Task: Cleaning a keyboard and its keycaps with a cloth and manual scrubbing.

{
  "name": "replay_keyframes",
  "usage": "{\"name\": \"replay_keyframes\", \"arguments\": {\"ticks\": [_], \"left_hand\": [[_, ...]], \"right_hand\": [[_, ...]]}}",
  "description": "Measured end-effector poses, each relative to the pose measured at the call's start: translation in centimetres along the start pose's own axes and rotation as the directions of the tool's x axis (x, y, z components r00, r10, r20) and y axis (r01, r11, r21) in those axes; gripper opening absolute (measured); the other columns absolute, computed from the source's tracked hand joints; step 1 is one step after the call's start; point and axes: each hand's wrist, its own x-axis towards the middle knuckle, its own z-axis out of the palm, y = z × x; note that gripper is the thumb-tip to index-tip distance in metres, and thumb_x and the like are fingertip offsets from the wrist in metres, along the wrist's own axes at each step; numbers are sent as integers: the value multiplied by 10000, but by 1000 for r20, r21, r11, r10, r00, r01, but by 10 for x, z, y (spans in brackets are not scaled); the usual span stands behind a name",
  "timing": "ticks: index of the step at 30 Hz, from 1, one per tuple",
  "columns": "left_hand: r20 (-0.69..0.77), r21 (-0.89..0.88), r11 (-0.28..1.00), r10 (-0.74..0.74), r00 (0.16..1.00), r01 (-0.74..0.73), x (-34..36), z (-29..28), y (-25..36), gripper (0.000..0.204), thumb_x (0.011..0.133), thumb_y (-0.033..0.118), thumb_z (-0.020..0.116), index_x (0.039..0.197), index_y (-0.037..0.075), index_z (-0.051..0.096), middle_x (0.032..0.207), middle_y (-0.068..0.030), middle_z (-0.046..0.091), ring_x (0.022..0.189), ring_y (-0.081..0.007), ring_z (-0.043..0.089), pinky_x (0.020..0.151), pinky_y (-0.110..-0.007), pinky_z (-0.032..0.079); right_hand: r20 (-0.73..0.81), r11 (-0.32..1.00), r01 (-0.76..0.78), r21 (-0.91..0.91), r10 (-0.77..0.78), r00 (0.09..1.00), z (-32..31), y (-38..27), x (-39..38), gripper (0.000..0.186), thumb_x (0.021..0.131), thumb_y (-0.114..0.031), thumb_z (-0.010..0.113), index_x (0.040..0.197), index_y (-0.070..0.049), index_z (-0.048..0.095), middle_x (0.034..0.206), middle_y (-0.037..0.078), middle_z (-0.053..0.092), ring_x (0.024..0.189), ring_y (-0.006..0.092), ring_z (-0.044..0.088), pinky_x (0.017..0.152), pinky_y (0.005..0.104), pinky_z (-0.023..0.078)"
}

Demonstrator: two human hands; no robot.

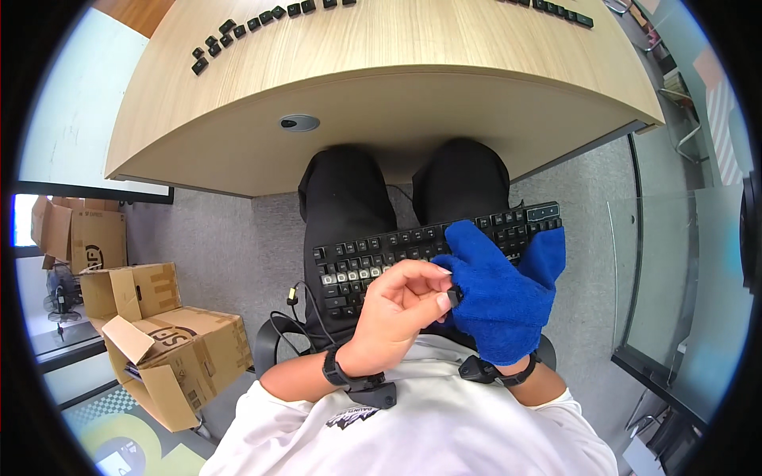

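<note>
1. Your left hand (401,305) is over the keyboard (421,236), its fingers drawn in close, the thumb's tip on a small black keycap (454,297). A narrow gap shows between thumb and forefinger; the far side of the hold is hidden.
2. The keycap sits right between your left thumb and the blue cloth (508,305), above the keyboard's near edge.
3. Your right hand is under the cloth, which covers it down to the wrist; you cannot tell how far its fingers are open or whether they grip anything.
4. The keyboard lies across your thighs, tilted up toward its right end. Part of one row near its left end shows pale squares among the black keys.
5. A black cable (308,301) loops beside your left thigh.
6. Ahead of you, more black keycaps (254,24) lie in a curved line on the left of the surface (397,44), with another line at its far right.
7. Cardboard boxes (194,357) stand to your left.
</note>
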Motion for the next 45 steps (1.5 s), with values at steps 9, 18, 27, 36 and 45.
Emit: {"name": "replay_keyframes", "arguments": {"ticks": [9,18,27,36,45], "left_hand": [[14,235,929,292,956,-287,-8,-1,-16,314,918,-117,671,1224,-51,662,1189,-114,643,997,-137,599,879,-290,499],[-95,338,940,85,992,-48,-9,-18,-2,406,903,-53,723,1298,-32,634,1173,-114,678,1040,-156,667,885,-325,585],[-264,493,857,308,914,-147,-28,-79,68,233,1022,30,576,1230,-32,660,1031,-125,722,836,-110,625,790,-275,535],[-26,993,116,317,948,-12,-31,-69,27,210,860,4,759,1068,5,727,1081,-121,744,886,-182,690,761,-295,540],[149,980,-182,379,913,-84,-20,-82,-5,241,771,54,818,1004,36,757,901,-78,587,859,-280,574,771,-391,458]], "right_hand": [[-124,870,58,-489,-136,983,1,7,2,674,1041,-505,509,1474,7,448,1292,188,586,1161,265,578,1022,370,489],[-156,562,28,-827,-278,948,21,0,1,643,1058,-463,482,1457,41,467,1360,244,618,1204,296,635,1037,386,521],[238,-201,184,-962,-293,926,11,-40,1,380,1014,-153,510,1223,144,621,1014,170,761,891,256,750,858,311,602],[236,-148,220,-964,-104,966,56,-58,-3,319,1000,-101,504,1173,142,616,1037,192,748,826,236,736,755,316,604],[234,-108,218,-970,-182,955,23,-88,-21,305,998,-103,526,1188,118,618,1064,180,738,868,238,723,791,323,593]]}}
